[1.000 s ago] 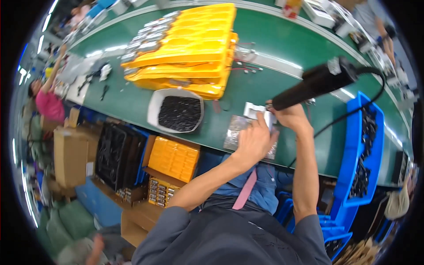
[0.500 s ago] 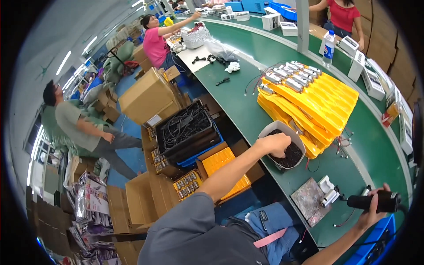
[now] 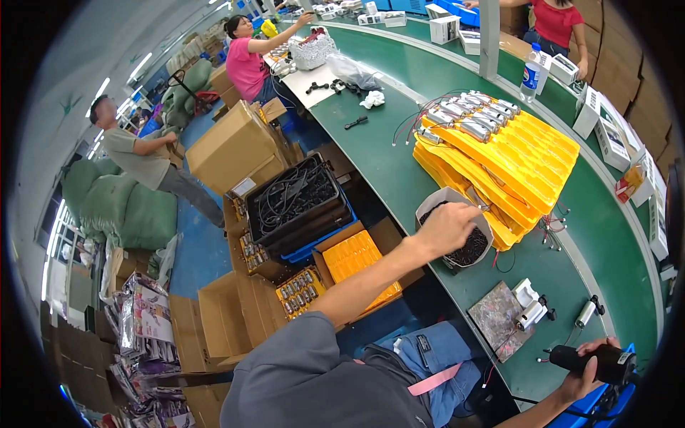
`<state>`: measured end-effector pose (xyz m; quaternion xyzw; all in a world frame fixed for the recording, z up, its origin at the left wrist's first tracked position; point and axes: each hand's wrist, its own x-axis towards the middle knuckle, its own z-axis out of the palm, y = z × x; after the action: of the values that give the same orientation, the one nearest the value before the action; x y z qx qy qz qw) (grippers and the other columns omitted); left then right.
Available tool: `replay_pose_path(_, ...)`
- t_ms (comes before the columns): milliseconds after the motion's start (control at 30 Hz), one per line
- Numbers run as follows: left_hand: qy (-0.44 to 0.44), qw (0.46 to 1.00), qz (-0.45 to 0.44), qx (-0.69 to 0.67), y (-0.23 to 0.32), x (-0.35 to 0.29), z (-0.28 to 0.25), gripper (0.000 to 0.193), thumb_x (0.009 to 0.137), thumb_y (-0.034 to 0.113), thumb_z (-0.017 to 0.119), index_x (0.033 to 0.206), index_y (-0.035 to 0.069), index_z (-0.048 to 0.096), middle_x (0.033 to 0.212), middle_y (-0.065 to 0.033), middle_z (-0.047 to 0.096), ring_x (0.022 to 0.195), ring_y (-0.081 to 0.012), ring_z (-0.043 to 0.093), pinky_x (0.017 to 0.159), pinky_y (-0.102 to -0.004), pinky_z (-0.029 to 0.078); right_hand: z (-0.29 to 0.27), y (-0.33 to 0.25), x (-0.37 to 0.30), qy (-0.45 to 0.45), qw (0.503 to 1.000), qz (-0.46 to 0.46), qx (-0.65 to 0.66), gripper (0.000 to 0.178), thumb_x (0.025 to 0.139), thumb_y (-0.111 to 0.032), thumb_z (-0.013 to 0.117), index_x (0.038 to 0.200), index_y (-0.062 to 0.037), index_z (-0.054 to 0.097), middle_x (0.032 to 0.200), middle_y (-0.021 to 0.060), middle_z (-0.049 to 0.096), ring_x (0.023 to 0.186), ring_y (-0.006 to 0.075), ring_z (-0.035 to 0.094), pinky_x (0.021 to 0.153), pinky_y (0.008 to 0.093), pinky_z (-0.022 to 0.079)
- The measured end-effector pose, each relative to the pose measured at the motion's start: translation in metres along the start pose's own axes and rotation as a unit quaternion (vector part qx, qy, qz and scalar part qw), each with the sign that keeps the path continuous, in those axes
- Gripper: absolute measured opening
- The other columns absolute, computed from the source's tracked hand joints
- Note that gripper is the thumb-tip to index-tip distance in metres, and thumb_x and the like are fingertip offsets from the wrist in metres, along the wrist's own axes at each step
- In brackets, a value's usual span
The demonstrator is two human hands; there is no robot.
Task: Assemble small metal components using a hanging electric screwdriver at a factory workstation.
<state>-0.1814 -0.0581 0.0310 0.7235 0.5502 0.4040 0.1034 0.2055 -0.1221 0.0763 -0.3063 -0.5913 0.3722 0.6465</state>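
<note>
My left hand [image 3: 448, 230] is over a grey-white open container [image 3: 444, 194] of small black pieces that look like screws [image 3: 471, 251]. Its fingers are pinched together, and anything between them is too small to make out. In my right hand [image 3: 586, 378] is a black corded electric screwdriver [image 3: 610, 364], its tip pointing left. Beyond that tip lies a small silver motor [image 3: 588, 312] with a black end. A second silver motor [image 3: 532, 314] rests against a white holder [image 3: 525, 292] on a stained square plate [image 3: 495, 321].
Stacked yellow trays [image 3: 535, 164] with silver motors [image 3: 471, 118] stand beyond the container. A bottle [image 3: 531, 75] and white boxes [image 3: 610, 139] line the far side. Left of the green bench [image 3: 385, 157] are a black crate [image 3: 292, 207] and cartons [image 3: 232, 153]. Other people are farther off.
My left hand has risen from among the black pieces to the container's top. My right hand has drawn the screwdriver nearer, away from the loose motor. A person at left has turned and moved.
</note>
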Motion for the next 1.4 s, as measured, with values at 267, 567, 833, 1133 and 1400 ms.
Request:
replay_pose_path(267, -0.244, 0.839, -0.208, -0.44, 0.126, -0.045, 0.069, 0.012, 0.076, 0.008, 0.066, 0.084, -0.001, 0.067, 0.071, -0.0126, 0.065, 0.063, -0.0136, 0.061, 0.058, -0.0282, 0.049, 0.032, -0.013, -0.012, 0.007, 0.999, -0.017, 0.038, 0.048, 0.082, -0.013, 0.055, 0.123, 0.0049, 0.037, 0.084, 0.0119, 0.048, 0.074, 0.0171, 0.046, 0.071, 0.0299, 0.04)
replay_pose_path(567, -0.156, 0.962, 0.109, -0.197, 0.126, -0.071, 0.122, 0.008, 0.078, 0.008, 0.062, 0.081, 0.002, 0.057, 0.074, -0.014, 0.054, 0.066, -0.0322, 0.057, 0.058, -0.0399, 0.047, 0.06, -0.014, -0.008, 0.081, 0.996, 0.019, -0.015, 0.045, 0.074, -0.011, 0.064, 0.112, -0.0006, 0.043, 0.079, 0.0107, 0.05, 0.069, 0.0193, 0.054, 0.066, 0.0343, 0.048)
replay_pose_path(833, -0.191, 0.941, 0.193, -0.202, 0.136, -0.062, 0.139, 0.014, 0.076, 0.005, 0.066, 0.086, 0.001, 0.059, 0.074, -0.0113, 0.055, 0.065, -0.0296, 0.057, 0.057, -0.038, 0.048, 0.04, -0.023, -0.017, 0.058, 0.998, 0.028, -0.004, 0.046, 0.077, -0.01, 0.066, 0.113, -0.0015, 0.04, 0.074, 0.0112, 0.055, 0.063, 0.0174, 0.056, 0.062, 0.0324, 0.049)
replay_pose_path(1133, -0.216, 0.928, 0.229, -0.199, 0.126, -0.055, 0.148, 0.017, 0.071, 0.002, 0.067, 0.081, 0.001, 0.053, 0.074, -0.0108, 0.053, 0.065, -0.029, 0.056, 0.057, -0.0384, 0.047, 0.047, -0.025, -0.013, 0.02, 0.998, 0.031, -0.043, 0.041, 0.077, -0.004, 0.062, 0.111, 0.0, 0.04, 0.073, 0.0102, 0.056, 0.062, 0.014, 0.055, 0.059, 0.0274, 0.047)
replay_pose_path(1400, -0.211, 0.945, 0.227, -0.101, 0.118, -0.015, 0.151, 0.016, 0.071, 0.006, 0.067, 0.08, 0.001, 0.054, 0.072, -0.0112, 0.052, 0.064, -0.0299, 0.055, 0.057, -0.0389, 0.046, 0.057, 0.003, 0.029, 0.096, 0.995, -0.006, -0.022, 0.038, 0.076, -0.002, 0.064, 0.109, 0.0036, 0.046, 0.072, 0.0076, 0.058, 0.059, 0.009, 0.054, 0.054, 0.024, 0.044)
